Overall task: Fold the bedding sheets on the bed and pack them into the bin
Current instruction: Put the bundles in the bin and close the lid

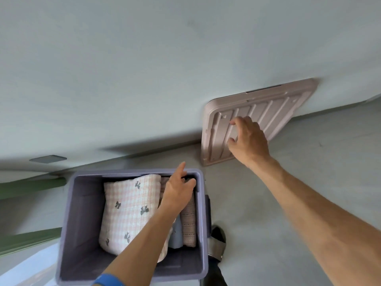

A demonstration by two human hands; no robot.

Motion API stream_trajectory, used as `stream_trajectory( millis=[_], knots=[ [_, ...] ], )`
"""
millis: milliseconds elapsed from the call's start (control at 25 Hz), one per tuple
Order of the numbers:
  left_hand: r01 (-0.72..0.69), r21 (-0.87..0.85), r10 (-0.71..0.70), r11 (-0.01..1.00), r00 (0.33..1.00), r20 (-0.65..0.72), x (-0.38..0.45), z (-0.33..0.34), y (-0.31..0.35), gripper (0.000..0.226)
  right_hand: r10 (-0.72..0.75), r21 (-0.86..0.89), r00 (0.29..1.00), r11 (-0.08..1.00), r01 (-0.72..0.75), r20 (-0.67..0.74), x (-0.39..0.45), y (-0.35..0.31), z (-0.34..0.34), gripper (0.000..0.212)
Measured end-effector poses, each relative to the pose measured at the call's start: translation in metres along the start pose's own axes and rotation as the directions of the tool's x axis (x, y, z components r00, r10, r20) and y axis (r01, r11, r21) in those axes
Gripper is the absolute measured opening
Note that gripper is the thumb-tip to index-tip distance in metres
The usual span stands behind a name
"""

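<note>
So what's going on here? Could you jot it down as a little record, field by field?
bin: purple bin on the floor, open
contents: checked bedding with bows beside a woven folded sheet
lid: pink lid leaning on the wall, off the bin
left hand: left hand over the bin's far right corner, fingers relaxed
right hand: right hand reaching to the lid, not gripping it yet

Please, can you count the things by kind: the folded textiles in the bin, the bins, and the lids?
Folded textiles: 3, the pink checked quilt with bows, a grey piece, a brown woven piece
Bins: 1, the purple bin
Lids: 1, the pink lid leaning on the wall
Total: 5
</note>
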State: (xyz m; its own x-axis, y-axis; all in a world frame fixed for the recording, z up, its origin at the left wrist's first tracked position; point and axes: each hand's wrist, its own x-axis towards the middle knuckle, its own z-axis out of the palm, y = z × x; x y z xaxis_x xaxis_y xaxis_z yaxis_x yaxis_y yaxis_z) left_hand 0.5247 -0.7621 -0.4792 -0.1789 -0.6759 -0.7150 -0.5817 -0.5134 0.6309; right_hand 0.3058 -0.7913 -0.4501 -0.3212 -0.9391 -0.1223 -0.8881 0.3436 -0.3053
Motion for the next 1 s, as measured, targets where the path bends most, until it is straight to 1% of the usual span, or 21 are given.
stream_trajectory(
  millis=[40, 80, 160, 240, 320, 400, 440, 480, 520, 560, 600, 640, 680, 720, 760, 800, 880, 920, 1000],
  knots=[
    [-0.005, -0.056, 0.004, 0.998, 1.0, -0.019, 0.007, 0.006, 0.014, 0.062, -0.018, -0.022, 1.0, 1.0, 0.018, -0.026, 0.023, 0.006, -0.008, 0.038],
    [-0.018, -0.078, 0.016, 0.997, 0.999, -0.035, 0.01, 0.011, 0.026, 0.061, -0.032, -0.017, 0.999, 0.999, 0.032, -0.017, 0.044, 0.01, -0.013, 0.036],
    [-0.043, -0.111, 0.037, 0.993, 0.998, -0.057, 0.012, 0.016, 0.04, 0.06, -0.029, 0.031, 0.997, 0.999, 0.027, 0.077, 0.074, 0.012, -0.017, 0.035],
    [-0.031, -0.167, 0.016, 0.986, 0.996, -0.092, 0.012, 0.013, 0.04, 0.058, -0.006, 0.034, 0.99, 0.999, 0.001, 0.14, 0.088, 0.011, -0.009, 0.041],
    [0.016, -0.202, -0.041, 0.979, 0.992, -0.12, 0.013, 0.009, 0.027, 0.055, -0.037, -0.032, 0.991, 0.999, 0.042, 0.13, 0.091, 0.011, -0.001, 0.049],
    [0.055, -0.216, -0.087, 0.975, 0.986, -0.143, 0.008, 0.003, 0.009, 0.054, -0.089, -0.115, 0.978, 0.987, 0.112, 0.189, 0.09, 0.01, 0.002, 0.058],
    [0.075, -0.226, -0.109, 0.971, 0.983, -0.144, 0.003, 0.0, 0.001, 0.053, -0.085, -0.16, 0.974, 0.98, 0.12, 0.21, 0.086, 0.011, 0.003, 0.058],
    [0.088, -0.228, -0.123, 0.97, 0.982, -0.142, -0.001, 0.001, -0.005, 0.052, -0.071, -0.226, 0.979, 0.967, 0.114, 0.192, 0.08, 0.014, 0.005, 0.055],
    [0.092, -0.224, -0.126, 0.97, 0.982, -0.14, -0.005, 0.002, -0.011, 0.051, -0.082, -0.316, 0.987, 0.941, 0.122, 0.135, 0.071, 0.017, 0.007, 0.048],
    [0.093, -0.217, -0.125, 0.972, 0.983, -0.136, -0.011, 0.001, -0.017, 0.048, -0.14, -0.419, 0.987, 0.894, 0.16, 0.077, 0.057, 0.019, 0.013, 0.04],
    [0.092, -0.211, -0.121, 0.973, 0.984, -0.13, -0.019, 0.0, -0.023, 0.045, -0.204, -0.497, 0.976, 0.841, 0.214, 0.074, 0.037, 0.021, 0.018, 0.034],
    [0.085, -0.207, -0.112, 0.975, 0.986, -0.123, -0.026, -0.003, -0.029, 0.041, -0.246, -0.526, 0.964, 0.809, 0.261, 0.1, 0.015, 0.023, 0.021, 0.033],
    [0.081, -0.208, -0.106, 0.975, 0.988, -0.112, -0.032, -0.006, -0.037, 0.037, -0.259, -0.519, 0.954, 0.8, 0.3, 0.151, -0.008, 0.026, 0.024, 0.036],
    [0.08, -0.204, -0.102, 0.976, 0.99, -0.101, -0.041, -0.009, -0.045, 0.034, -0.248, -0.489, 0.946, 0.811, 0.322, 0.211, -0.031, 0.031, 0.024, 0.04],
    [0.071, -0.194, -0.091, 0.978, 0.992, -0.092, -0.048, -0.012, -0.053, 0.032, -0.23, -0.465, 0.945, 0.827, 0.315, 0.231, -0.052, 0.037, 0.018, 0.043],
    [0.06, -0.181, -0.075, 0.982, 0.994, -0.081, -0.056, -0.014, -0.061, 0.03, -0.221, -0.445, 0.955, 0.848, 0.289, 0.2, -0.07, 0.043, 0.008, 0.044],
    [0.031, -0.159, -0.043, 0.987, 0.997, -0.071, -0.066, -0.02, -0.075, 0.028, -0.183, -0.375, 0.983, 0.912, 0.168, -0.006, -0.094, 0.045, -0.024, 0.039],
    [0.017, -0.137, -0.026, 0.99, 0.997, -0.066, -0.074, -0.023, -0.083, 0.028, -0.119, -0.297, 0.987, 0.951, 0.082, -0.107, -0.109, 0.038, -0.043, 0.035],
    [-0.005, -0.106, 0.001, 0.994, 0.999, -0.035, -0.095, -0.024, -0.098, 0.028, 0.028, -0.066, 0.962, 0.997, -0.047, -0.27, -0.144, 0.014, -0.082, 0.029]
  ],
)
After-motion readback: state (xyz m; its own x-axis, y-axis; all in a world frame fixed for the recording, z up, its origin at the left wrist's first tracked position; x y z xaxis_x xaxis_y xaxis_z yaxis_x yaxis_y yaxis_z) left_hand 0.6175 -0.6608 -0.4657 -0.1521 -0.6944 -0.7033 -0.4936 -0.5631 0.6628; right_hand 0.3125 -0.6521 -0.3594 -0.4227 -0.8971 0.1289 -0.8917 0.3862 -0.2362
